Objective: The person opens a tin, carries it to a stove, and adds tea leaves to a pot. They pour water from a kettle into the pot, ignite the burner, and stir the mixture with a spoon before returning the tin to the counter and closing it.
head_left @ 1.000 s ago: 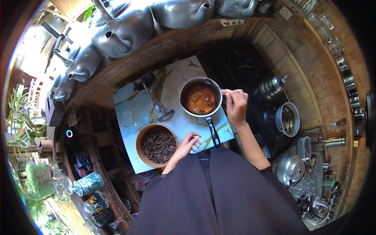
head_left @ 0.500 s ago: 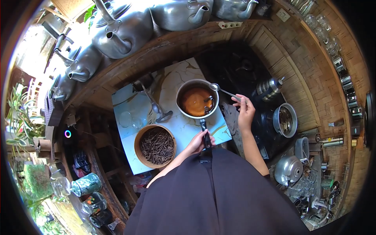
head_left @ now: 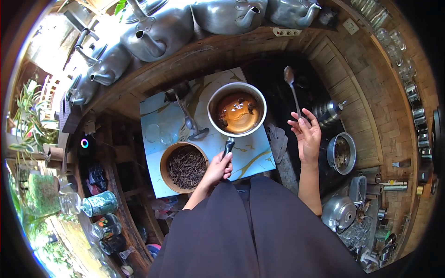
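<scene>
No legible writing anywhere. Marble-pattern slab (head_left: 252,157) carried a round steel saucepan (head_left: 237,110) of brown liquid; left hand (head_left: 217,169) was wrapped tight round its black handle (head_left: 228,146). Woven bowl (head_left: 184,167) of dried twigs sat just beside. Right hand (head_left: 306,137), fingers loosely spread, pinched a thin metal spoon (head_left: 292,88) well clear of the pan.

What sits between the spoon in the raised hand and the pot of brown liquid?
Nothing visible. The right hand holds the spoon up over the dark stove, beside the saucepan, whose open top is uncovered. The left hand grips the pan's handle on the near side.
</scene>
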